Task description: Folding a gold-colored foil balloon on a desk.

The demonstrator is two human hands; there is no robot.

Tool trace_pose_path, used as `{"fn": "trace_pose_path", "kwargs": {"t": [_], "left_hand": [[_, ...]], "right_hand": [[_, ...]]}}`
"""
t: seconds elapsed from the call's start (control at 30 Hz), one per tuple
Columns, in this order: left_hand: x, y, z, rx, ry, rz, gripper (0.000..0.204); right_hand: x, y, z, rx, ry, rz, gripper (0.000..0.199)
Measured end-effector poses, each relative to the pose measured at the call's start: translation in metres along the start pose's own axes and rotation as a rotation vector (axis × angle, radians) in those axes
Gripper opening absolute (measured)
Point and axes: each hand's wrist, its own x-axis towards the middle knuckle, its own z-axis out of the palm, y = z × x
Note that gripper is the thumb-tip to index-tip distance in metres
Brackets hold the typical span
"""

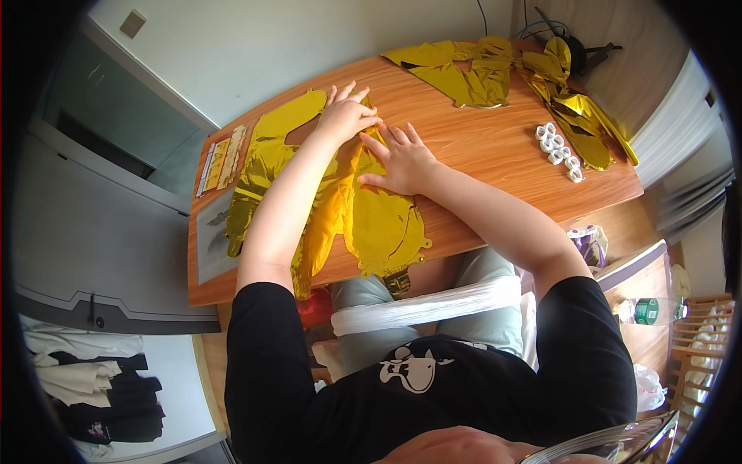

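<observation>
A deflated gold foil balloon (pixel 389 224) lies flat on the left half of the wooden table, its lower part reaching the near edge. A crinkled, orange-lit fold (pixel 328 220) runs down its middle. My left hand (pixel 344 117) rests at the upper part of the foil, fingers apart, its thumb side close to a raised edge. My right hand (pixel 403 160) lies on the foil just right of the fold, fingers spread. Whether the left fingertips pinch the edge is hard to see.
More gold foil balloons (pixel 483 81) lie at the far right of the wooden table (pixel 448 201), beside several small white rolls (pixel 558 147). Flat packets (pixel 222 162) and a clear plastic sheet (pixel 216 243) are at the left. A white bundle (pixel 433 304) crosses my lap; a bottle (pixel 653 311) is at right.
</observation>
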Motion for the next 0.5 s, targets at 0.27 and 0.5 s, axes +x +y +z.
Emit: {"fn": "trace_pose_path", "kwargs": {"t": [0.27,0.5], "left_hand": [[0.003,-0.004,0.001,-0.010,0.018,-0.073,0.032],[-0.015,0.020,-0.014,-0.347,0.392,-0.022,0.019]], "right_hand": [[0.002,0.000,0.004,0.001,0.043,0.004,0.098],[0.005,-0.002,0.004,0.020,-0.001,-0.001,0.103]]}}
